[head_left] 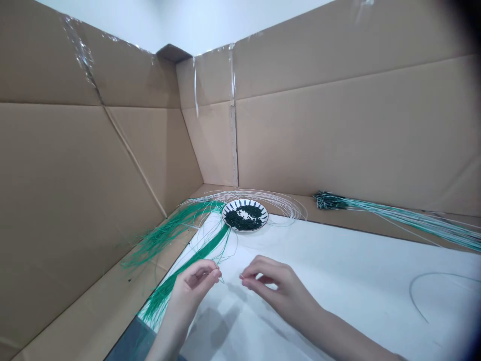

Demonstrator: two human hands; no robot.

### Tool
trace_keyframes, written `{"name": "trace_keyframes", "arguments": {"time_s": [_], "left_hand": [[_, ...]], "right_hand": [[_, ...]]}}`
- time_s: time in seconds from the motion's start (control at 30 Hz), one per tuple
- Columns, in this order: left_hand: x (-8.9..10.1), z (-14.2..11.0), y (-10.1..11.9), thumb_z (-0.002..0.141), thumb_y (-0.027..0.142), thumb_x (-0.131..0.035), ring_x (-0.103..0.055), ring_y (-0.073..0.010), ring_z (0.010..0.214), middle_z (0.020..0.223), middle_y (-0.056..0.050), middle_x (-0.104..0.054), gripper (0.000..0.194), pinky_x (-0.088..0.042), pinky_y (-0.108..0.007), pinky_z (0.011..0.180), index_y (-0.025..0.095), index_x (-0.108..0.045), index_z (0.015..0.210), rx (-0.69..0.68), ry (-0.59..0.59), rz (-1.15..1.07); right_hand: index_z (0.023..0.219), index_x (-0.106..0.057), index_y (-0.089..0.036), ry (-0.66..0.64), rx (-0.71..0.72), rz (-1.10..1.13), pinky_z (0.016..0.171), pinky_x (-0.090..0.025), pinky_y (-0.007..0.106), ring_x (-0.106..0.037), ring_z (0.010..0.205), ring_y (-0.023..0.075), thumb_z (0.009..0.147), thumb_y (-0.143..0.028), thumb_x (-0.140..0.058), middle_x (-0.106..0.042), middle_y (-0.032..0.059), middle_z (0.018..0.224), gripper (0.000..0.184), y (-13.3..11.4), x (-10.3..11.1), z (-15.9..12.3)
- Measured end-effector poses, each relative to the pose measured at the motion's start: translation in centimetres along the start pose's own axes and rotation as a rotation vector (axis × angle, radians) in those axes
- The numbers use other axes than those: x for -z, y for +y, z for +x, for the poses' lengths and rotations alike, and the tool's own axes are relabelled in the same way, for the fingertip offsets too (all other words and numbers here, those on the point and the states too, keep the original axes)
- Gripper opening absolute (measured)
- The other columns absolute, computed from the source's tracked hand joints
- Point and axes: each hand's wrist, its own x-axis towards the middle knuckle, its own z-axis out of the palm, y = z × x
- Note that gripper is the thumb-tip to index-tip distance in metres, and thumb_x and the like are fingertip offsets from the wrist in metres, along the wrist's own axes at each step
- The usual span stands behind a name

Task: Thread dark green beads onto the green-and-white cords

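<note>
My left hand [198, 281] is closed in a pinch above the white sheet, and a thin green strand [221, 280] pokes out at its fingertips. Level with it on the right, my right hand [272, 281] pinches thumb and forefinger together; whatever lies between those tips is too small to make out. A gap separates the two hands. Beyond them stands a striped white dish [227, 206] holding tiny dark green beads [240, 220] with a small heap of white beads [245, 215] in the middle.
Loose green strands [206, 248] run along the sheet's left edge, with more green strands [165, 235] beyond. White strands [278, 199] curve behind the dish. A dark-tipped strand bundle [376, 208] lies back right. One curved strand [411, 288] rests right. Cardboard walls [338, 130] enclose the back and left.
</note>
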Motion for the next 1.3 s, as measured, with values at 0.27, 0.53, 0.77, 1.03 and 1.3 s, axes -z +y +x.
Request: {"name": "trace_keyframes", "arguments": {"time_s": [0.27,0.53,0.77,1.03,1.3], "left_hand": [[-1.5,-1.0,2.0,0.077,0.038,-0.08,-0.062,-0.0165,0.07,0.066,0.0,-0.067,0.022,-0.05,-0.025,0.071,0.019,-0.072,0.071,0.145,0.034,-0.336],[-1.7,-0.7,1.8,0.066,0.045,-0.09,-0.064,-0.0163,0.068,0.067,-0.001,-0.068,0.032,-0.052,-0.025,0.069,0.018,-0.074,0.072,0.214,0.027,-0.459],[-1.8,-0.9,1.6,0.074,0.042,-0.086,-0.063,-0.0151,0.067,0.064,0.001,-0.068,0.026,-0.05,-0.023,0.069,0.02,-0.072,0.072,0.166,0.0,-0.416],[-2.0,-1.0,0.2,0.073,0.037,-0.085,-0.065,-0.02,0.076,0.088,-0.006,-0.073,0.016,-0.052,-0.027,0.069,0.022,-0.083,0.08,0.049,-0.063,-0.268],[-0.6,-0.2,0.6,0.068,0.036,-0.088,-0.065,-0.0233,0.085,0.077,-0.008,-0.072,0.027,-0.052,-0.025,0.075,0.02,-0.076,0.051,-0.013,0.143,-0.204]], "right_hand": [[0.086,-0.082,-0.017,0.011,-0.043,0.101,0.064,-0.052,0.026,-0.065,0.072,0.0176,0.089,-0.019,-0.069,-0.073,0.0065,0.08,0.013,0.5,-2.1,1.5],[0.088,-0.083,-0.017,-0.001,-0.044,0.111,0.067,-0.051,0.028,-0.065,0.075,0.0189,0.09,-0.024,-0.069,-0.072,0.007,0.081,0.016,0.7,-1.9,1.1],[0.087,-0.079,-0.017,-0.048,-0.041,0.076,0.068,-0.051,0.026,-0.063,0.078,0.0184,0.087,-0.017,-0.064,-0.067,0.0056,0.08,0.015,0.3,-2.1,0.8],[0.081,-0.066,-0.019,-0.105,-0.032,-0.005,0.079,-0.05,0.029,-0.063,0.083,0.0183,0.087,-0.017,-0.059,-0.065,0.0038,0.086,0.009,0.4,-2.1,0.4],[0.087,-0.052,-0.021,-0.335,-0.055,-0.279,0.061,-0.042,0.026,-0.054,0.065,0.0154,0.098,-0.018,-0.048,-0.06,-0.0006,0.075,0.013,-1.0,-0.8,-0.1]]}}
